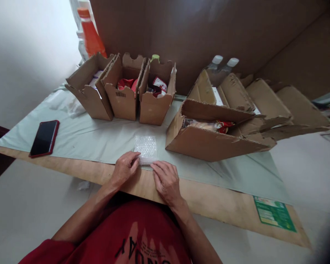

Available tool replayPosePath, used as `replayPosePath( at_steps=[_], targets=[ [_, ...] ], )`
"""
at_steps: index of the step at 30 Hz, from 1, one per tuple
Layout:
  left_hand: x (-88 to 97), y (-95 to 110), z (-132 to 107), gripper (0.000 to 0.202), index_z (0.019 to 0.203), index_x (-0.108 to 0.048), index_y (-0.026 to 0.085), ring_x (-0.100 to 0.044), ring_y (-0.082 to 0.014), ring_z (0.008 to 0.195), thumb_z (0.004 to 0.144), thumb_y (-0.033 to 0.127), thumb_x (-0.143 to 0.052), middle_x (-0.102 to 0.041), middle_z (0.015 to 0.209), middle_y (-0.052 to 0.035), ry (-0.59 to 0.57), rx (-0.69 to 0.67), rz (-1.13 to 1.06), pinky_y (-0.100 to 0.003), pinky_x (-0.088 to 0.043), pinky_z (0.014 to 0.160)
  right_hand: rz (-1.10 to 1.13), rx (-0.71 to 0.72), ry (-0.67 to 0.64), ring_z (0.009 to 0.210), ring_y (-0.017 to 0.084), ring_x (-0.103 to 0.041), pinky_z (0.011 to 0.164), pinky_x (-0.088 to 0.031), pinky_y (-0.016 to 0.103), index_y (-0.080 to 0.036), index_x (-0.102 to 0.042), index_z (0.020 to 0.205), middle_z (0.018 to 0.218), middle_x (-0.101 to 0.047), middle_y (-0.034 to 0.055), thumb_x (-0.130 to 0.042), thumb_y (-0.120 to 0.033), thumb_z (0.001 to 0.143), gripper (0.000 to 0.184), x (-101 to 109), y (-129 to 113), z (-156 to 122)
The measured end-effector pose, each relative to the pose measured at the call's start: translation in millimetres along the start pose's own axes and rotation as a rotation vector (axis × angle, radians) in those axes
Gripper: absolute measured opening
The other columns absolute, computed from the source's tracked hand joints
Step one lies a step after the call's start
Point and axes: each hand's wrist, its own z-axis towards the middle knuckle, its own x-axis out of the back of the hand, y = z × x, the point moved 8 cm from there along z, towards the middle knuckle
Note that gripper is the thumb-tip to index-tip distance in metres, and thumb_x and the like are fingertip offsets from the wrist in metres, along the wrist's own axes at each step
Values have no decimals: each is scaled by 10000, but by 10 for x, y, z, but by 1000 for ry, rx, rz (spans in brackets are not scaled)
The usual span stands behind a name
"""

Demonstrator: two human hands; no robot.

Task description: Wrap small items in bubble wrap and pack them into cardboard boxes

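Observation:
A small sheet of clear bubble wrap [146,146] lies on the pale green cloth near the table's front edge. My left hand [124,167] pinches its near left corner with fingers curled. Fingers bent, my right hand [166,179] presses on the near right edge of the wrap. Both hands rest over the bare wooden strip at the table's front.
Three open cardboard boxes [123,91] with red packets stand at the back left. A larger open box [209,135] with snack packets lies to the right, more flattened cardboard behind it. A red-cased phone [44,138] lies at the left. An orange bottle [90,33] stands behind.

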Motion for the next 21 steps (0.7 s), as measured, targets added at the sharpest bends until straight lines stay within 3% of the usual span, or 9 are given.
replayPosePath(
  at_steps=[3,8,12,16,21],
  targets=[
    [-25,-17,30,259,1131,-699,184,-703,-202,843,929,125,-547,-739,931,-60,15,2,45,-326,-578,798,-87,-32,-121,1116,274,-619,918,-480,416,-177,-651,1274,1233,-724,110,-559,-132,986,305,-185,65,49],
    [29,10,18,277,1191,-684,181,-654,-281,1088,925,198,-611,-695,1169,-131,59,-24,95,-438,-546,960,-108,-103,-256,1143,307,-594,917,-467,433,-198,-685,1254,1280,-698,126,-598,-111,953,325,-366,198,142],
    [42,108,-52,220,1125,-708,183,-644,-297,1093,920,209,-632,-708,1160,-134,-6,-128,107,-467,-534,947,-53,-123,-269,1093,287,-613,896,-460,420,-222,-720,1161,1206,-732,97,-580,-87,954,285,-335,244,204],
    [82,135,-77,183,1076,-712,181,-675,-249,990,952,166,-579,-749,1031,-96,-55,-163,83,-411,-541,885,19,-141,-273,971,229,-662,847,-475,375,-234,-729,1073,1062,-774,46,-544,-149,1004,215,-254,270,230],
    [65,45,51,177,1073,-719,195,-675,-226,864,954,179,-589,-759,909,-59,-54,-124,93,-380,-542,817,10,-191,-147,1072,250,-662,906,-491,400,-219,-686,1207,1193,-740,89,-489,-221,1041,257,-97,296,236]
  ],
)
